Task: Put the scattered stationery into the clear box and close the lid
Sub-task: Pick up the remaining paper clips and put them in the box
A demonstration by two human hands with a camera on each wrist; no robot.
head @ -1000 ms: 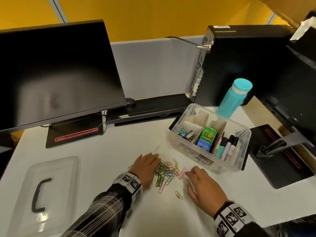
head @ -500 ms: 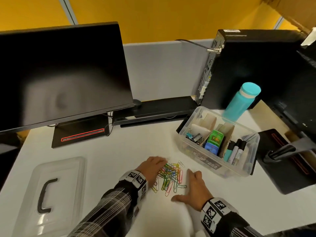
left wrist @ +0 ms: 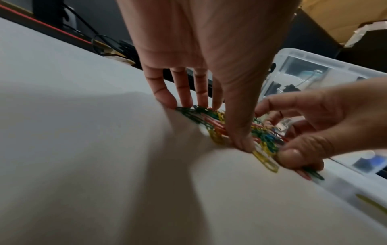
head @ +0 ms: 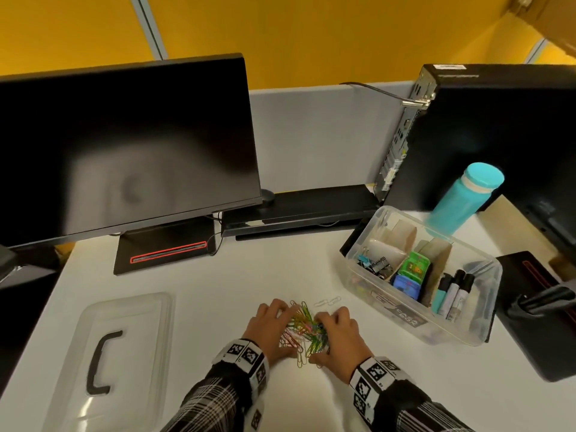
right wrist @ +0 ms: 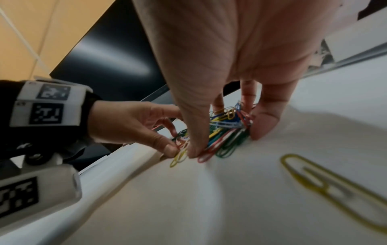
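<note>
A heap of coloured paper clips (head: 304, 330) lies on the white desk, bunched between my two hands. My left hand (head: 268, 328) cups its left side; in the left wrist view its fingers (left wrist: 184, 99) and thumb bracket the paper clips (left wrist: 211, 119). My right hand (head: 339, 335) curls round the right side, and the right wrist view shows its thumb and fingers pinching the paper clips (right wrist: 226, 126). Two white clips (head: 327, 302) lie just beyond the heap. The clear box (head: 467, 335) stands open to the right, holding markers, binder clips and small packs. Its lid (head: 131, 307) lies flat at the left.
A loose yellow clip (right wrist: 326, 185) lies on the desk near my right wrist. A monitor (head: 124, 151) stands at the back left and a black computer case (head: 483, 135) at the back right. A teal bottle (head: 464, 201) stands behind the box. A second monitor's base (head: 536, 307) sits right of the box.
Both hands have swept inward and drawn the spread clips into a tight heap. The right hand, flat on the desk before, now curls round the heap.
</note>
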